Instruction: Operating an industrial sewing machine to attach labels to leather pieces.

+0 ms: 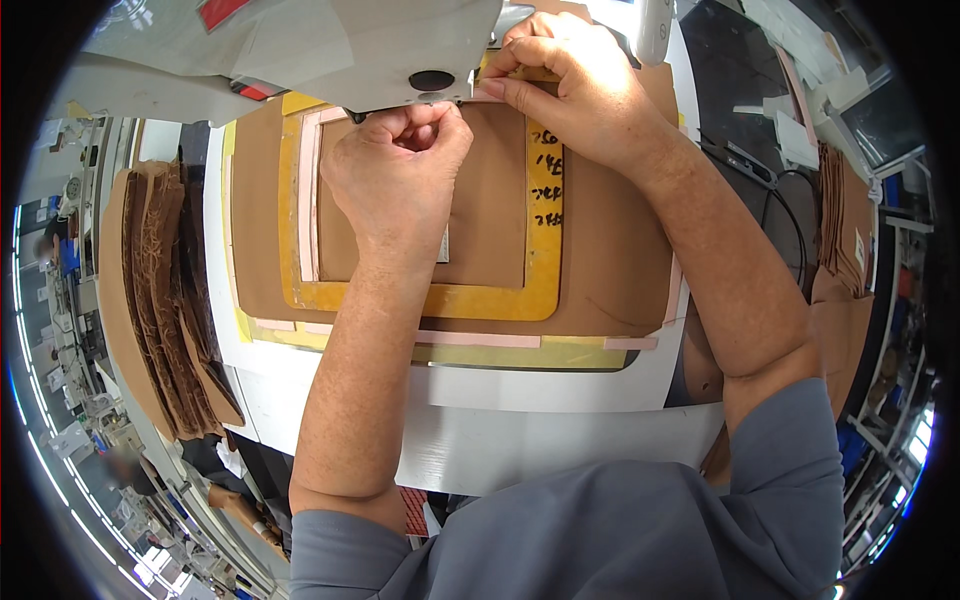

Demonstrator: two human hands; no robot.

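My left hand (395, 180) is closed with curled fingertips just under the white machine head (340, 45); what they hold is hidden. My right hand (585, 95) has thumb and bent fingers closed at the machine's right side, by a pale pink strip at the template's top edge; whether it grips anything is unclear. Beneath both hands lies a yellow rectangular template frame (545, 260) with dark handwriting, on a brown sheet (615, 250). Pink strips (307, 230) run inside the frame's left side. A yellowish backing board (480, 355) shows under the sheet's near edge.
A white work table (550, 440) supports the layers. Stacks of brown pieces stand left (150, 290) and right (840, 230). Right of the work are a dark surface with a cable and tool (755, 170), white papers and a monitor (870, 120). A workshop stretches along the far left.
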